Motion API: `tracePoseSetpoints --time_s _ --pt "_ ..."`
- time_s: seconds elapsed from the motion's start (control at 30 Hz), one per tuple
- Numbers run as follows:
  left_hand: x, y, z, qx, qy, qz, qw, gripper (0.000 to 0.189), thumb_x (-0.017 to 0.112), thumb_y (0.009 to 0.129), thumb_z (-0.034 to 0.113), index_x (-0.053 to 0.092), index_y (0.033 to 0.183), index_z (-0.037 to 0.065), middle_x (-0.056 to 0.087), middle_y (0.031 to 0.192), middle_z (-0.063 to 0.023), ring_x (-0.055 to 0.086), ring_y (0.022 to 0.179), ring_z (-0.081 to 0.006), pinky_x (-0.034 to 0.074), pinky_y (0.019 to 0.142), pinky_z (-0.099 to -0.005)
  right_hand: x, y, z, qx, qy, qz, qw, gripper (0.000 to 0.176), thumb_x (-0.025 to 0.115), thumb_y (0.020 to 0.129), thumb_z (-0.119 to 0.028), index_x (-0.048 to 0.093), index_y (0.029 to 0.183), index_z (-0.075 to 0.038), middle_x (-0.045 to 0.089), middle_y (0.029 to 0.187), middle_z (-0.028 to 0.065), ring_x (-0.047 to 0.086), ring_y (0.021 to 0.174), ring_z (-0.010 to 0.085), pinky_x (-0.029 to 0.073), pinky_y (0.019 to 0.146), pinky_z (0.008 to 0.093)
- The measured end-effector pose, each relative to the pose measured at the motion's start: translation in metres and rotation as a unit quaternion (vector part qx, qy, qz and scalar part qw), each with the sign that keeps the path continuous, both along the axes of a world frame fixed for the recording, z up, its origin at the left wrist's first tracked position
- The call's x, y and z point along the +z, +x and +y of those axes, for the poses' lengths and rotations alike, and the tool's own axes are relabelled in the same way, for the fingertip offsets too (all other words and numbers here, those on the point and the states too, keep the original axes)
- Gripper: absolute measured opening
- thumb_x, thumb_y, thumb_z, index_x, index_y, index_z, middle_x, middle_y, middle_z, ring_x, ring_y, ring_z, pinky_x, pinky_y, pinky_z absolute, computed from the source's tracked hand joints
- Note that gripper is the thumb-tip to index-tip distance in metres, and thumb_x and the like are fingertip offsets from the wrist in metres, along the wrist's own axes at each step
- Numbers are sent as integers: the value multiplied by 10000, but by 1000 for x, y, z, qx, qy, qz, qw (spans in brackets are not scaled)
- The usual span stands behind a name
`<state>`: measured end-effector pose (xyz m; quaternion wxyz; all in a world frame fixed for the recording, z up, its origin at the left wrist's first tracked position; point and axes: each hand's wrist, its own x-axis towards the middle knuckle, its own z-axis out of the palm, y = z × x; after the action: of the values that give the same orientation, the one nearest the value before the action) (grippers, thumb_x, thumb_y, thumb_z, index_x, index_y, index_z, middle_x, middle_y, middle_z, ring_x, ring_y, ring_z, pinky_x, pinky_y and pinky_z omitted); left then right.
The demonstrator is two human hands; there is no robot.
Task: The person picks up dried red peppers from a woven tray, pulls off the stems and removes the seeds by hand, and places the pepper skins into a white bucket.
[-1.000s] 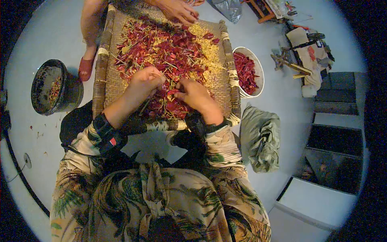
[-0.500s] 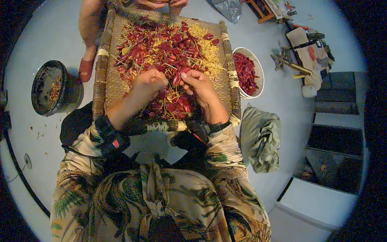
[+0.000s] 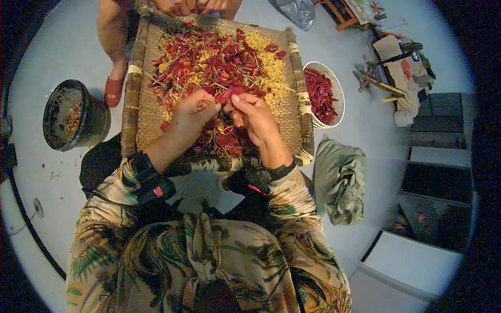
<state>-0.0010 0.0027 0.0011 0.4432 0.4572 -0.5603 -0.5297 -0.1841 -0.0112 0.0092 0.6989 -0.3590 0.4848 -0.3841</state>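
Over the woven tray [image 3: 288,117], my right hand [image 3: 257,117] pinches a red dried chili [image 3: 226,95] between thumb and forefinger. My left hand [image 3: 193,115] is closed beside the chili's left end. A thin pale stem [image 3: 209,100] shows at its fingertips, though its exact grip is partly hidden. Below and beyond both hands lies a heap of dried chilies [image 3: 222,65] with loose stems. Yellow seeds [image 3: 271,73] spread along the tray's right side.
Another person's hands [image 3: 190,6] work at the tray's far edge. A black bucket [image 3: 96,120] with scraps stands left on the floor. To the right are a white bucket [image 3: 340,99] of red chilies and a crumpled green sack [image 3: 340,182]. Tools and wood [image 3: 386,86] lie farther right.
My hands have come together, and the chili now lies more level between them. My left thumb has moved toward the chili. The other person's hands reach farther into view.
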Motion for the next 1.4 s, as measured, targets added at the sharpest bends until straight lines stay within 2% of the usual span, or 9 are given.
tracePoseSetpoints --time_s 0.1,0.23,0.27,0.37,0.5,0.6,0.7,1.07,1.4 --pt "-1 3 -1 6 -32 -31 999 106 622 834 107 546 823 34 539 677 5 483 624 -76 402 559 -242 -3 5 2 -87 -191 233 950 147 568 894 -180 605 902 -38 621 776 43 523 579 101 423 535 219" --pt "-1 7 -2 -10 -69 -75 995 95 611 826 80 536 808 24 519 646 -17 469 597 -87 398 540 -259 21 4 2 -54 -504 462 728 237 556 859 -133 578 1077 -43 611 1034 149 598 939 312 467 842 372" --pt "-1 8 -2 -18 -80 -89 993 93 608 823 74 533 804 23 513 639 -23 466 592 -91 398 536 -263 28 8 4 7 -499 432 751 282 549 848 -114 566 1123 -58 556 1159 172 527 1082 352 429 916 398" --pt "1 8 -2 -20 -113 -107 988 92 607 816 63 529 789 20 514 635 -36 467 584 -94 397 527 -270 21 16 11 87 -480 427 761 287 580 853 -132 577 1130 -58 574 1166 140 562 1059 293 457 873 327" --pt "-1 9 -4 -11 -84 -78 993 82 607 825 81 545 812 28 539 667 -26 480 609 -87 408 552 -255 13 14 13 107 -458 457 755 245 584 861 -143 583 1084 -41 641 905 101 629 798 251 497 709 318" --pt "5 10 -10 17 -18 -8 1000 86 611 832 102 560 858 38 557 709 -7 494 643 -76 418 585 -238 3 15 13 48 -330 376 865 197 554 871 -218 620 968 -59 628 783 107 610 684 276 482 616 358" --pt "4 12 -14 20 47 76 996 119 626 833 123 568 906 48 567 750 4 511 685 -68 427 623 -228 8 16 13 23 -212 222 951 175 528 917 -167 604 959 -15 568 702 7 483 543 53 401 501 198" --pt "4 10 -8 -14 -143 -61 988 113 616 839 136 588 865 30 588 772 -43 557 743 -118 445 671 -260 11 24 18 68 -214 183 957 177 512 911 -179 606 858 -39 546 642 -1 499 517 78 416 490 239" --pt "2 11 -8 -83 148 236 957 117 571 872 147 547 815 48 563 719 -22 441 543 -62 332 501 -190 15 24 22 96 -255 181 945 178 493 916 -171 576 836 -35 521 637 -2 499 541 81 416 503 253"
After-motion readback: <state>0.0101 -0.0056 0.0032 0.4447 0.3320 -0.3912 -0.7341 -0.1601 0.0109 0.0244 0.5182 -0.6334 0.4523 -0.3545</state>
